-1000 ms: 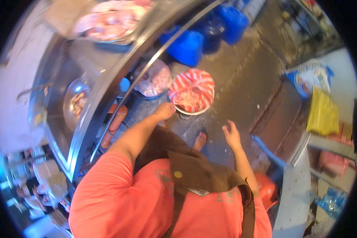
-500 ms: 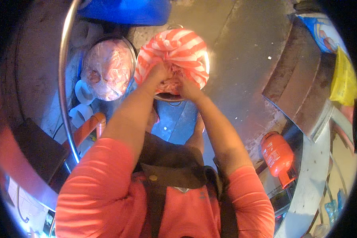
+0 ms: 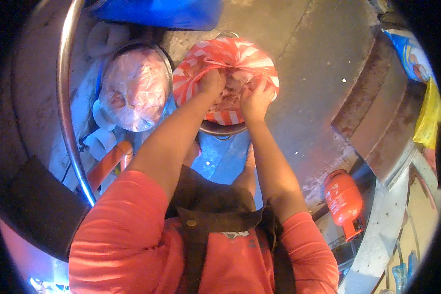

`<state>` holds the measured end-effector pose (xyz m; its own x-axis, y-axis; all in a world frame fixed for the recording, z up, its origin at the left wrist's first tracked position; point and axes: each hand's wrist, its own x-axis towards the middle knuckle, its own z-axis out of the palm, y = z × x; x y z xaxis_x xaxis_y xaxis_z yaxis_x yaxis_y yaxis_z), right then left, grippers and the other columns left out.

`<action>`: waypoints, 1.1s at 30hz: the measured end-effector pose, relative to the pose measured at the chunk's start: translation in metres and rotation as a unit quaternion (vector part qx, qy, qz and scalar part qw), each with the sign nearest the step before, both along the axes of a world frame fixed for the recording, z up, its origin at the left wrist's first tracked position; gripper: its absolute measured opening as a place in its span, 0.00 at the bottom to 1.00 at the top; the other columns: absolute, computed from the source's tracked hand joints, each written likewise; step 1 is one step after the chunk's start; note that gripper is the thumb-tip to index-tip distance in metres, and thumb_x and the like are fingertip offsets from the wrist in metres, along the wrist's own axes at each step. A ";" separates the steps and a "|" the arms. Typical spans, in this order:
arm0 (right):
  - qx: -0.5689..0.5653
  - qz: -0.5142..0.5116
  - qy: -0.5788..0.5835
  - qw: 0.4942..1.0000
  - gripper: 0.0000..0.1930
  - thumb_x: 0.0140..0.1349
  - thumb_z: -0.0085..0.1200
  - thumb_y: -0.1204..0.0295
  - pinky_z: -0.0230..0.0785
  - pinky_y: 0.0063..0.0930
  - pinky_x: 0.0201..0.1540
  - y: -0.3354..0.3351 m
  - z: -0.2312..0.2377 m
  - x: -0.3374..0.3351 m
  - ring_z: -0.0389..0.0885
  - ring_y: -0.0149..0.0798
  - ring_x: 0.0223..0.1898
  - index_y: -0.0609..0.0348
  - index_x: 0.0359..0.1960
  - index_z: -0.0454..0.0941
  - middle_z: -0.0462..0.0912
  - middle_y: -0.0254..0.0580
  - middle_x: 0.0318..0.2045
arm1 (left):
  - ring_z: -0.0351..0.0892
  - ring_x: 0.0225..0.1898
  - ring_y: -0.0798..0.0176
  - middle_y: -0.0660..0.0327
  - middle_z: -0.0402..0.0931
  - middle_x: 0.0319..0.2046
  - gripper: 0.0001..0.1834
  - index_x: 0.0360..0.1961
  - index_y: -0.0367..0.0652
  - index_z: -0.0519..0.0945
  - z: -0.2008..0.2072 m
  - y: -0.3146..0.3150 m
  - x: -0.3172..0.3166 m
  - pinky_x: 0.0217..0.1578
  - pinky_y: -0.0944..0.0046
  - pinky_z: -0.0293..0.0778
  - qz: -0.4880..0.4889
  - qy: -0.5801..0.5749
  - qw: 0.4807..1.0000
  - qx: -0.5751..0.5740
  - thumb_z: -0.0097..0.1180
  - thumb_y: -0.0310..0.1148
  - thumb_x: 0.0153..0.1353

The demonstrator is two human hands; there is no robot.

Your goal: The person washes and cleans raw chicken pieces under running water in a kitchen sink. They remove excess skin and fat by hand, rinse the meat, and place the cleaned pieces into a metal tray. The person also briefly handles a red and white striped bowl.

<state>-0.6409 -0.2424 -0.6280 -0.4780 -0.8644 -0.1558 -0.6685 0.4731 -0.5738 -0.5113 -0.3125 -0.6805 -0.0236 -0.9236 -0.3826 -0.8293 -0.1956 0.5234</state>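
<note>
Since the earlier frame, the right hand [image 3: 256, 102] has been shifted outward, and the mouth of the striped bag [image 3: 240, 51] has been drawn wider, so that more of the pale pink pieces [image 3: 232, 93] is exposed. The bag is seated in a round basin [image 3: 220, 130] on the floor [image 3: 304, 112], with the basin's dark near rim left uncovered. The left hand [image 3: 212, 84] is curled at the left side of the bag's mouth, its fingertips hidden; whether plastic or a piece is gripped cannot be told. The right hand is laid along the right side, its fingers slightly spread over the plastic; whether any is pinched cannot be told either.

So far the mouth appears to have been parted; the pieces are still contained in the bag, and none is seen lifted out.

The floor is grey and worn, dotted with small white specks. Just beside the basin's left edge, another basin [image 3: 170, 68] is filled with pinkish contents under clear plastic [image 3: 136, 90]. Beyond the far rims a blue container [image 3: 157, 12] is placed. Toward the floor's right edge, a red gas cylinder [image 3: 344, 196] and a yellow bag [image 3: 428, 117] are seen.
</note>
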 end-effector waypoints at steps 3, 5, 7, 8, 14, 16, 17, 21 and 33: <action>-0.021 0.121 0.087 0.989 0.27 0.46 0.58 0.72 0.59 0.53 0.52 -0.001 -0.017 0.003 0.65 0.62 0.48 0.59 0.52 0.68 0.68 0.61 0.45 | 0.79 0.41 0.40 0.40 0.79 0.34 0.17 0.39 0.36 0.78 0.013 -0.020 -0.018 0.42 0.47 0.73 0.043 0.027 0.997 -0.063 0.51 0.38 0.56; -0.022 0.128 0.085 0.988 0.24 0.50 0.55 0.68 0.61 0.52 0.51 -0.012 -0.016 0.002 0.67 0.60 0.47 0.56 0.51 0.69 0.69 0.58 0.44 | 0.79 0.40 0.42 0.42 0.79 0.36 0.18 0.40 0.37 0.79 -0.004 -0.036 -0.023 0.41 0.48 0.74 -0.003 0.032 0.998 -0.060 0.51 0.41 0.56; -0.020 0.121 0.084 0.989 0.24 0.49 0.56 0.67 0.61 0.51 0.51 -0.028 -0.017 0.001 0.67 0.60 0.47 0.55 0.50 0.70 0.70 0.57 0.43 | 0.80 0.40 0.44 0.43 0.79 0.37 0.19 0.40 0.39 0.80 -0.011 -0.054 -0.026 0.41 0.49 0.74 -0.090 0.049 0.993 0.061 0.52 0.43 0.55; -0.017 0.108 0.087 0.990 0.25 0.46 0.59 0.68 0.61 0.51 0.51 -0.037 -0.018 -0.001 0.67 0.60 0.47 0.56 0.49 0.71 0.70 0.58 0.43 | 0.80 0.40 0.45 0.44 0.80 0.38 0.20 0.40 0.39 0.81 -0.009 -0.060 -0.029 0.41 0.49 0.74 -0.120 0.051 0.986 0.102 0.53 0.44 0.55; -0.031 0.118 0.053 0.991 0.26 0.42 0.62 0.70 0.62 0.49 0.50 -0.049 -0.045 -0.014 0.68 0.59 0.46 0.51 0.47 0.73 0.71 0.54 0.42 | 0.80 0.43 0.47 0.46 0.80 0.41 0.23 0.43 0.43 0.81 0.022 -0.084 -0.050 0.43 0.49 0.73 -0.097 0.005 0.980 0.174 0.53 0.49 0.55; -0.032 0.151 0.064 0.986 0.26 0.41 0.63 0.70 0.62 0.48 0.50 -0.040 -0.042 -0.018 0.69 0.57 0.46 0.48 0.47 0.74 0.71 0.53 0.42 | 0.79 0.44 0.46 0.47 0.79 0.42 0.23 0.45 0.44 0.80 0.019 -0.062 -0.046 0.44 0.49 0.72 -0.032 0.013 0.992 0.125 0.53 0.49 0.55; -0.035 0.171 0.077 0.982 0.25 0.41 0.63 0.70 0.63 0.47 0.49 -0.030 -0.041 -0.020 0.69 0.57 0.47 0.47 0.47 0.74 0.71 0.52 0.42 | 0.79 0.45 0.46 0.47 0.79 0.42 0.23 0.46 0.45 0.79 0.018 -0.046 -0.041 0.45 0.49 0.72 -0.012 0.021 0.994 0.109 0.53 0.49 0.56; -0.062 0.258 0.106 0.958 0.22 0.48 0.55 0.72 0.67 0.44 0.50 -0.003 -0.034 -0.030 0.69 0.52 0.49 0.45 0.48 0.74 0.71 0.46 0.44 | 0.77 0.46 0.44 0.48 0.79 0.42 0.22 0.50 0.47 0.75 0.015 0.008 -0.026 0.47 0.50 0.71 0.055 0.084 0.992 0.075 0.53 0.46 0.57; -0.106 0.355 0.054 0.927 0.18 0.55 0.48 0.75 0.74 0.39 0.47 0.019 0.012 -0.063 0.73 0.51 0.54 0.59 0.49 0.69 0.71 0.49 0.55 | 0.78 0.25 0.62 0.53 0.76 0.32 0.13 0.43 0.39 0.72 0.064 0.107 0.004 0.24 0.66 0.77 0.480 0.456 0.701 0.264 0.52 0.26 0.56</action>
<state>-0.7038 -0.2231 -0.6161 0.2199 -0.9731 0.0690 -0.8277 -0.2236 -0.5147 -0.5076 -0.2058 -0.6161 0.0535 -0.4167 -0.9074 0.4499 -0.8012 0.3945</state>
